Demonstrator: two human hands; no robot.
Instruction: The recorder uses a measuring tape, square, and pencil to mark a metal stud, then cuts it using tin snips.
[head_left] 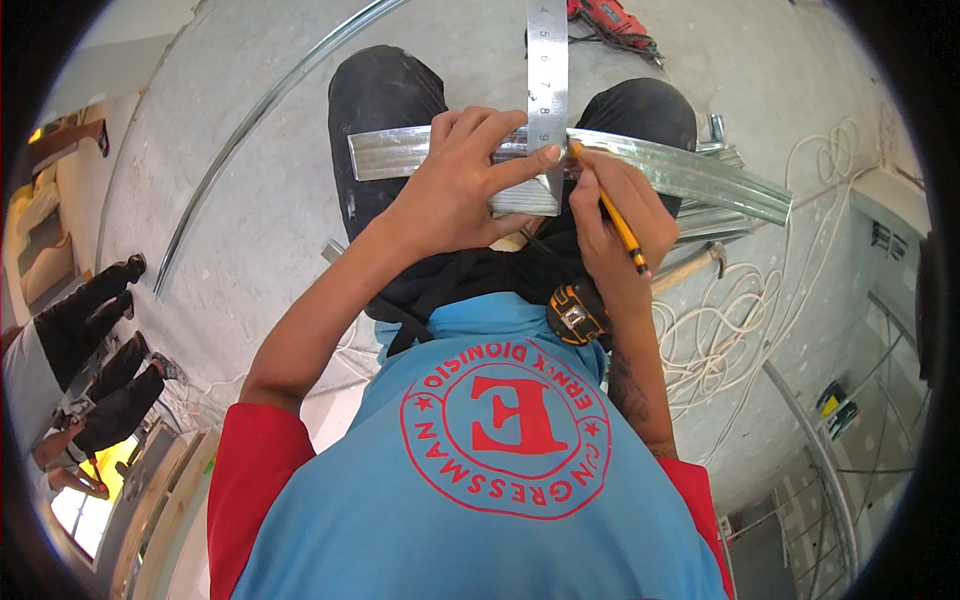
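A shiny metal channel (665, 165) lies across my thighs. Over it stands a steel try square (546, 75), its long marked blade pointing away from me and its thick stock (528, 202) along the channel's near edge. My left hand (455, 180) grips the square, thumb on the blade and the other fingers over the channel. In my right hand (628, 215) is a yellow pencil (622, 232), its tip touching down beside the blade's right edge on the channel. An orange and black tape measure (578, 314) hangs at my waist.
More metal channels (715, 225) lie on the floor at the right, near a hammer (690, 268) and loops of white cable (735, 310). A red power tool (615, 25) rests ahead. One long metal strip (235, 140) curves along the left, where people (90, 350) stand farther off.
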